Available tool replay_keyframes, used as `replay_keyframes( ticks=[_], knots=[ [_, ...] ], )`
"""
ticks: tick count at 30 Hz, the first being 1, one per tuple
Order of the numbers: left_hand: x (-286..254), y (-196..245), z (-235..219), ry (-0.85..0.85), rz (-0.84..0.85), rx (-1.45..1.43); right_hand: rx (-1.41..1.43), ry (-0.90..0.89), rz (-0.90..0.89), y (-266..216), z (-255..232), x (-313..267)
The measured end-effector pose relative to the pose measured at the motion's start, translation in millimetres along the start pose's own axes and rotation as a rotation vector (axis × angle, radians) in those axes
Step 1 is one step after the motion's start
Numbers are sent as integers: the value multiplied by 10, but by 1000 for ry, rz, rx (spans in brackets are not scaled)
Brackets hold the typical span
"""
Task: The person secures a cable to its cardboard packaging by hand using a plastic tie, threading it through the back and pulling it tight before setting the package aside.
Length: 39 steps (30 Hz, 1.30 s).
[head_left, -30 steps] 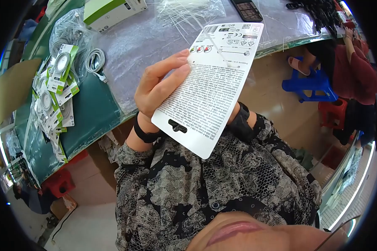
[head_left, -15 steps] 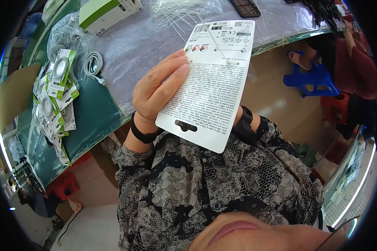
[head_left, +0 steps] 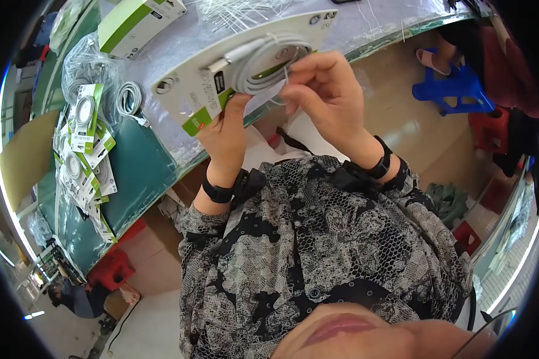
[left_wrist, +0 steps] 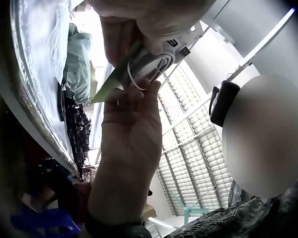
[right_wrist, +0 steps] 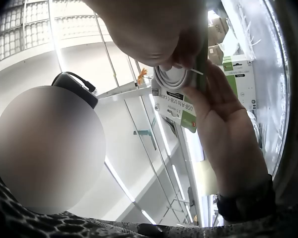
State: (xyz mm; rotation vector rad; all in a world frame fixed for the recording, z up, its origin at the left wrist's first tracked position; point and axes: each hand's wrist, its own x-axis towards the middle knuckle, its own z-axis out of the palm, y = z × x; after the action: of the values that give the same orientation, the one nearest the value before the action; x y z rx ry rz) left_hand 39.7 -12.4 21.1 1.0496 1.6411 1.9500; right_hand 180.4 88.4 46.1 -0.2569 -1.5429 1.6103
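Note:
A white and green card (head_left: 188, 99) is held up over the table edge, its front turned to the head view, with a coiled grey cable (head_left: 245, 69) on it. The left hand (head_left: 224, 134) grips the card's lower edge, thumb on the front by the coil. At the coil's right side the right hand (head_left: 332, 99) pinches a thin white tie (head_left: 286, 75) between thumb and fingers. In the right wrist view the coil (right_wrist: 170, 77) lies against the card, beside the left hand (right_wrist: 233, 134).
Carded cables (head_left: 81, 149) lie heaped at the table's left, beside a loose coiled cable (head_left: 129, 99) and a plastic bag (head_left: 84, 69). A green and white box (head_left: 139, 27) and white ties (head_left: 236, 12) are at the back. A blue stool (head_left: 452, 90) stands right.
The card has turned from its printed back to its front and tilted over to the left. The right hand has come out from behind it to the coil and tie.

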Motion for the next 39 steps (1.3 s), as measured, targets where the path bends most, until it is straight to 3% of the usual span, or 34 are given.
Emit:
replay_keyframes(
  ticks=[2, 3, 6, 17, 21, 24, 28, 32, 33, 36, 37, 39],
  knots=[
    [10, 42, 45, 12, -48, -109, -297, 59, -56, -18, 66, 37],
    [22, 74, 73, 34, -92, -224, -293, 68, -52, -33, 68, 61],
    [26, 97, 103, 57, -113, -332, -591, 14, -256, -65, 52, 149],
    [-4, -75, 10, 69, 49, -52, -654, 2, -214, -104, 54, 170],
    [-26, -101, -39, 48, 155, 41, -644, -14, -195, -129, 45, 165],
    [108, 84, 26, -99, 605, 310, -635, -6, -185, -134, 46, 141],
    [71, 163, 39, -208, 675, 359, -605, 41, -182, -56, 68, 74],
    [61, 107, 45, -197, 725, 392, -580, 89, -211, 63, 103, 42],
    [20, 70, 28, -195, 723, 393, -577, 106, -205, 88, 110, 45],
    [-124, -103, -52, -143, 277, 379, -632, 52, -169, 57, 101, 66],
    [-136, -99, -33, -138, 276, 381, -689, -14, -136, 30, 82, 72],
    [-159, -82, 52, -4, -25, 58, -744, -80, -104, -1, 3, 30]
  ],
)
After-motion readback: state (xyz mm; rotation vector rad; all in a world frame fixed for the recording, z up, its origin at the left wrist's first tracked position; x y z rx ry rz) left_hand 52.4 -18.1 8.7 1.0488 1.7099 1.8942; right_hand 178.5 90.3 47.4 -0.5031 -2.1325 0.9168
